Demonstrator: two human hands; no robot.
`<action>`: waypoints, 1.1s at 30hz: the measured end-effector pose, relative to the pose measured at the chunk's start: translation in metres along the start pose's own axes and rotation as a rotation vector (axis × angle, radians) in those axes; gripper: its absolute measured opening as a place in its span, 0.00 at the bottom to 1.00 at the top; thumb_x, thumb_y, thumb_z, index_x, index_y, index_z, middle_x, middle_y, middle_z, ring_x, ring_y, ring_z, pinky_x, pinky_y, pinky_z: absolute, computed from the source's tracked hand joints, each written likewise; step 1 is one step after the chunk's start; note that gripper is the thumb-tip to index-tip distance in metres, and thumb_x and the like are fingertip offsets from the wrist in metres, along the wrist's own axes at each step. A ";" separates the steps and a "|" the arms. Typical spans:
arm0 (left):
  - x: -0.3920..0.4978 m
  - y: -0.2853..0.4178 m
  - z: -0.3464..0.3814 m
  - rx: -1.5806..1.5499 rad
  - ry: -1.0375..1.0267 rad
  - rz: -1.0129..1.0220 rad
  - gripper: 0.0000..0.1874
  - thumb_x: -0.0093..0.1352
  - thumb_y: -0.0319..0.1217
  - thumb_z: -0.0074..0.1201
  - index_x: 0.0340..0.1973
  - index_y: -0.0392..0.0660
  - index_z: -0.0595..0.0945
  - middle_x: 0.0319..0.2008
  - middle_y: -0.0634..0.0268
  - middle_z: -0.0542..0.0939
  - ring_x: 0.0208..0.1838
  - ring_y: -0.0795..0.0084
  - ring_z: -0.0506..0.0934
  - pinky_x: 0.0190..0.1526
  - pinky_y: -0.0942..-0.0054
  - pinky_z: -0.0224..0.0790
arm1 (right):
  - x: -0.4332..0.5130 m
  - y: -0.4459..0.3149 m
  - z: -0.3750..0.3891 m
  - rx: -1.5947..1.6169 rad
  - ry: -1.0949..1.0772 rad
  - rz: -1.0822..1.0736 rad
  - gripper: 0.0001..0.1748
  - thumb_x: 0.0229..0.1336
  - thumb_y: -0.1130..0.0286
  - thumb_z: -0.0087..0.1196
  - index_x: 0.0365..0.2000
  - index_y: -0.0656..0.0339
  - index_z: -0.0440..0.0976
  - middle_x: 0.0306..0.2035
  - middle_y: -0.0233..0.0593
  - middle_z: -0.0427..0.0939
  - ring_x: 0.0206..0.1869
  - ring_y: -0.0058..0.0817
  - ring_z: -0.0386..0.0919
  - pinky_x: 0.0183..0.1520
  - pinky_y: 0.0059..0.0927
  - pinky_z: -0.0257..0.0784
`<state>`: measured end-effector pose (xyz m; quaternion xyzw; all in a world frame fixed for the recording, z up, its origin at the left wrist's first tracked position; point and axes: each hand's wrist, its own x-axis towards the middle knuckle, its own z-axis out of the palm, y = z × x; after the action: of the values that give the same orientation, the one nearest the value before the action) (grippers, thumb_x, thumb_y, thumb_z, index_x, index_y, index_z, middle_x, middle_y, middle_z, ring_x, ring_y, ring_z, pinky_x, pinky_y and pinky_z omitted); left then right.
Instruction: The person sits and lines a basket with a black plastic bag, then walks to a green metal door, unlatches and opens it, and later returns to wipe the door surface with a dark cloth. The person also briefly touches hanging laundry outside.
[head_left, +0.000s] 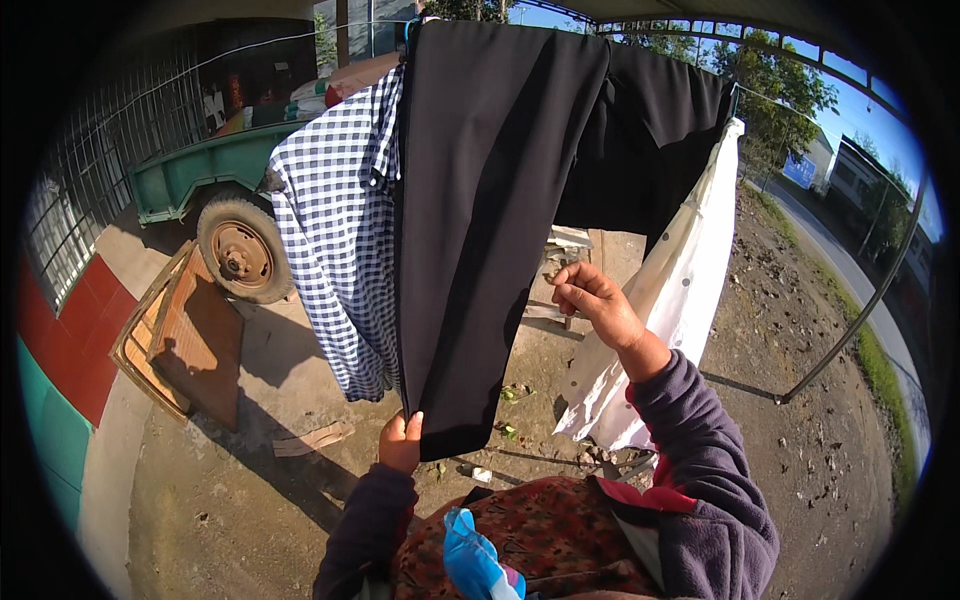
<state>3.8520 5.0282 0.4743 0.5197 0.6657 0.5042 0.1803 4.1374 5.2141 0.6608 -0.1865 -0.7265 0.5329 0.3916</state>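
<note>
Black trousers (480, 187) hang over a clothesline (255, 46) in front of me. My left hand (400, 442) grips the lower left edge of the near trouser leg, thumb on the outside. My right hand (600, 304) is raised to the right of that leg, fingers curled and apart from the cloth, with nothing seen in it. A blue-and-white checked shirt (330, 202) hangs at the left, against the trousers. On the right, a white dotted cloth (686, 277) hangs close behind my right wrist. A blue cloth (476, 555) lies at my chest.
A green trailer (217, 161) with a rusty-hubbed wheel (244, 251) stands at the left. Wooden panels (199, 330) lean near it. A piece of wood (313, 439) lies on the ground. At the right a metal pole (859, 322) slants up from the dirt beside a road.
</note>
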 end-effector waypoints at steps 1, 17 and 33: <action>-0.003 -0.001 0.005 -0.029 0.002 -0.001 0.17 0.71 0.40 0.46 0.35 0.36 0.78 0.24 0.52 0.77 0.29 0.56 0.76 0.34 0.62 0.67 | -0.001 0.007 0.002 0.024 0.034 0.026 0.09 0.65 0.68 0.48 0.43 0.60 0.69 0.36 0.27 0.74 0.37 0.15 0.69 0.42 0.20 0.67; -0.211 -0.130 -0.080 -0.139 0.043 -0.612 0.14 0.70 0.35 0.50 0.46 0.40 0.79 0.34 0.60 0.80 0.37 0.70 0.79 0.41 0.69 0.71 | -0.045 0.292 0.149 0.102 0.084 0.529 0.10 0.60 0.71 0.54 0.41 0.63 0.76 0.33 0.32 0.79 0.32 0.19 0.75 0.38 0.23 0.71; -0.455 -0.156 -0.278 -0.128 0.579 -1.059 0.16 0.69 0.35 0.50 0.46 0.38 0.78 0.34 0.56 0.82 0.36 0.69 0.80 0.41 0.72 0.73 | -0.086 0.430 0.370 -0.633 -1.330 0.436 0.16 0.56 0.58 0.51 0.23 0.61 0.75 0.23 0.38 0.78 0.29 0.28 0.78 0.31 0.34 0.69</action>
<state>3.7400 4.5038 0.3297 -0.0522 0.8241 0.5060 0.2492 3.8442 5.0778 0.1866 -0.0689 -0.8739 0.3648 -0.3138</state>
